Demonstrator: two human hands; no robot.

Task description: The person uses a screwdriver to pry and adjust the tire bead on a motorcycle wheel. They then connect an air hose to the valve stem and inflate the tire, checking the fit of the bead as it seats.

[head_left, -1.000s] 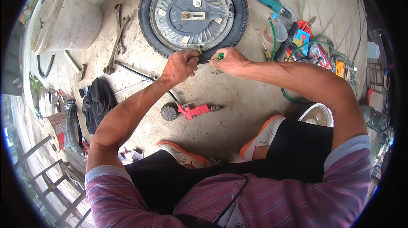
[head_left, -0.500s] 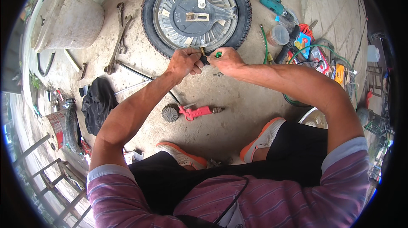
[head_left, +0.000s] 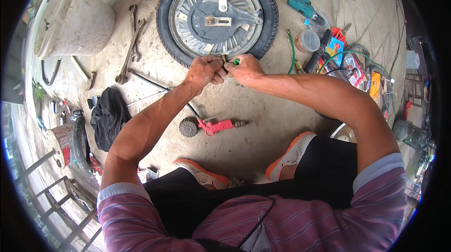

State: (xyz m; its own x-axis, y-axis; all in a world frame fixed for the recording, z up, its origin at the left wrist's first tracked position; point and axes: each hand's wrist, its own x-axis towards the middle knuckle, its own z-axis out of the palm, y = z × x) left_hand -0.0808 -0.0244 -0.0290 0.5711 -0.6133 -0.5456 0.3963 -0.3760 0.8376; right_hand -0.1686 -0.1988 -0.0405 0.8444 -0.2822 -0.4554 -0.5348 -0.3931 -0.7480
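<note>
A wheel with a black tyre point(head_left: 267, 36) and a grey metal hub point(head_left: 202, 23) lies flat on the floor in front of me. From its near rim a brass valve stem point(head_left: 224, 58) points toward me. My left hand point(head_left: 205, 71) is closed, with thumb and fingertips pinching at the stem from the left. Right beside it, my right hand point(head_left: 247, 70) is closed round a small green piece point(head_left: 236, 62), its fingertips meeting the left ones at the stem's end. What lies between the fingertips is mostly hidden.
A red air gun point(head_left: 218, 126) with a round gauge lies between the wheel and my shoes. Left are wrenches point(head_left: 128, 54), a hammer point(head_left: 90, 80), a black cloth point(head_left: 109, 118) and a whitish bucket point(head_left: 87, 22). Right are a teal drill point(head_left: 303, 5), a jar point(head_left: 307, 40) and scattered tools.
My right hand has shifted slightly left, closer to my left hand, carrying the green piece with it. The left hand and the wheel have hardly moved.
</note>
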